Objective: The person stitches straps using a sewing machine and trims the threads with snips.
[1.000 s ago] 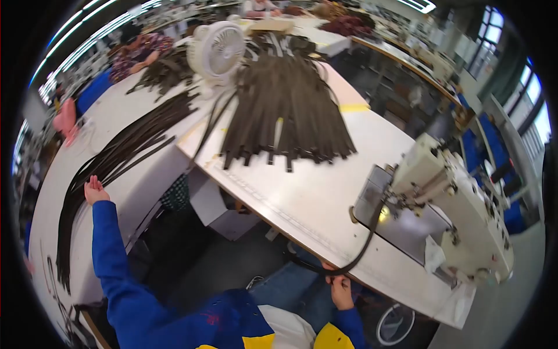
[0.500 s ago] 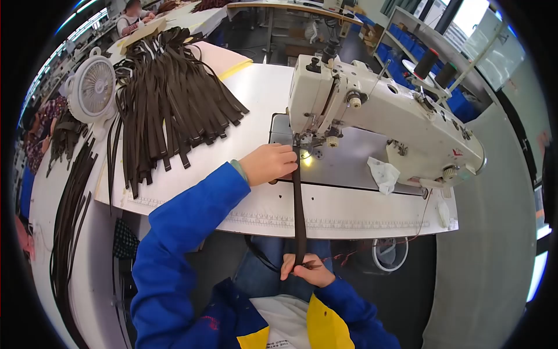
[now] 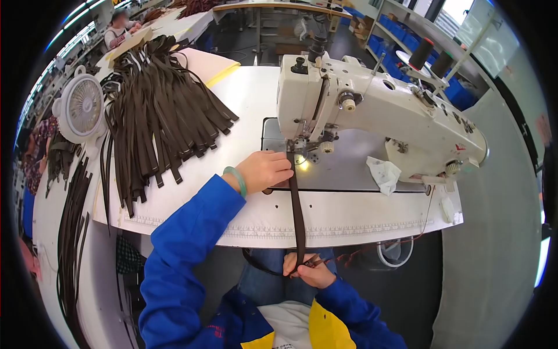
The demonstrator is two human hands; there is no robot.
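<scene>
A long dark brown strap (image 3: 297, 212) runs from under the presser foot of the white sewing machine (image 3: 372, 104), across the table and over its front edge. My left hand (image 3: 264, 173) lies beside the needle area, its fingers together and pinching the strap's left edge just in front of the foot. Below the table edge, over my lap, my right hand (image 3: 309, 271) is closed around the strap's lower part. A small dark, pointed thing pokes out of that hand; its kind is unclear. The machine's lamp lights the spot by the needle.
A thick bundle of brown straps (image 3: 165, 116) hangs over the table at left, beside a white fan (image 3: 81, 107). More straps (image 3: 72, 232) lie on the far-left surface. White cloth (image 3: 383, 175) sits by the machine; thread cones (image 3: 421, 54) stand behind. Another person (image 3: 119, 29) sits at the back left.
The camera view has shifted slightly, moving the machine left in the picture. My left wrist has turned a little, showing more of the green bangle. Both hands stay at the strap.
</scene>
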